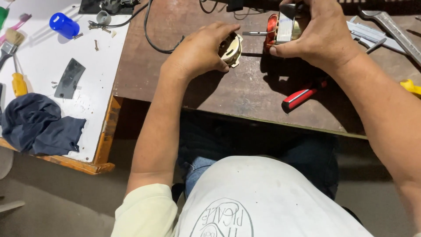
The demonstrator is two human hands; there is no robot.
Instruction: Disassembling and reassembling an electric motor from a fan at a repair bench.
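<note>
My left hand [199, 50] grips a round metal motor cover [231, 49] resting on the brown worktable [245, 94]. Just to its right, my right hand [322, 37] holds a motor core with red copper windings and a metal laminated block [280, 28]. A thin steel shaft [254, 33] sticks out of the core toward the cover. The two parts sit close together, a small gap between them. My fingers hide most of the core's far side.
A red-handled tool [300, 98] lies under my right forearm. Calipers and a wrench [386, 26] lie at the back right. A black cable [153, 39] loops at the back. The white board [92, 94] to the left carries a blue cap [64, 25], yellow screwdriver [18, 83], grey plate [70, 79] and dark cloth [37, 125].
</note>
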